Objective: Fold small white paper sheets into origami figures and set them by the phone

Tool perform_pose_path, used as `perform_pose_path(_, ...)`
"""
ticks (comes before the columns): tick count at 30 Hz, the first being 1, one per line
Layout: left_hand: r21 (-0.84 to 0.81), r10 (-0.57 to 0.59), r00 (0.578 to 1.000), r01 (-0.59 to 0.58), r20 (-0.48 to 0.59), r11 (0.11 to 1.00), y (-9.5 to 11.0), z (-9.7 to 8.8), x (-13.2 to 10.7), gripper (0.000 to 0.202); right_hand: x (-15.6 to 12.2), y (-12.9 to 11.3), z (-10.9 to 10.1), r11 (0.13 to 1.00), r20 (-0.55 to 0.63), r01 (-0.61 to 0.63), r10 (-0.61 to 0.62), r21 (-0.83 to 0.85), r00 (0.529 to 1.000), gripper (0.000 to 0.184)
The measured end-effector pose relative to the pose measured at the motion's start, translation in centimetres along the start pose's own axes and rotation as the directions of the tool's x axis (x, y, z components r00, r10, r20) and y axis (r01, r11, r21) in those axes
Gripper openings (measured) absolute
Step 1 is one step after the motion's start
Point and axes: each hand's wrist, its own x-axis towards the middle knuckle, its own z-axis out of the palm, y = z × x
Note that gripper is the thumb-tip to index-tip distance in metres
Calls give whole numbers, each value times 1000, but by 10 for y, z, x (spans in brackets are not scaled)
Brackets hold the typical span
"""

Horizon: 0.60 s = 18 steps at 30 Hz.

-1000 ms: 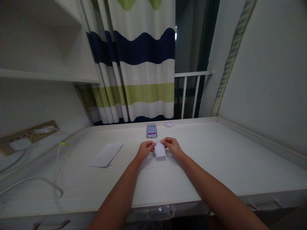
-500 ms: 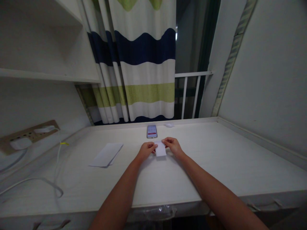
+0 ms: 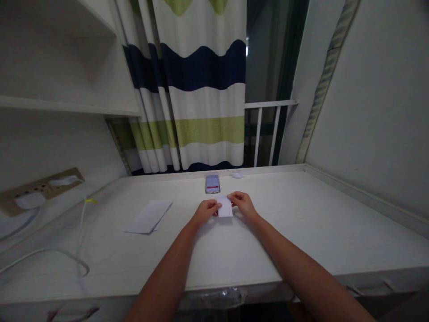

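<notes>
A small piece of white paper is held just above the desk, between my two hands. My left hand pinches its left edge with thumb and fingers. At the upper right corner, my right hand grips the same paper. Whether the paper is folded I cannot tell. Right behind it a phone lies face up with its screen lit. To the left, several white sheets of paper lie loosely stacked on the desk.
The white desk meets walls at left and right. A small whitish scrap lies by the back edge. At left are a power strip and a white cable. A striped curtain hangs behind.
The small paper has tilted slightly, its lower edge a little higher. Both hands keep their hold in nearly the same place.
</notes>
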Motion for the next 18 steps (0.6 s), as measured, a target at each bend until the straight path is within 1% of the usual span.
perform_pose_path(9,89,42,999,-40,-19,995,-2,-2,1,31,-1,0,0,1000,-4,11,-11,-23,1000,22)
perform_pose_path(15,76,6,998,-10,60,997,-6,0,1,28,-1,-1,-2,1000,-46,23,-24,-14,999,22)
perform_pose_path(18,105,0,999,-3,36,995,-5,0,1,26,-1,-1,-1,1000,-52,22,-23,-19,998,23)
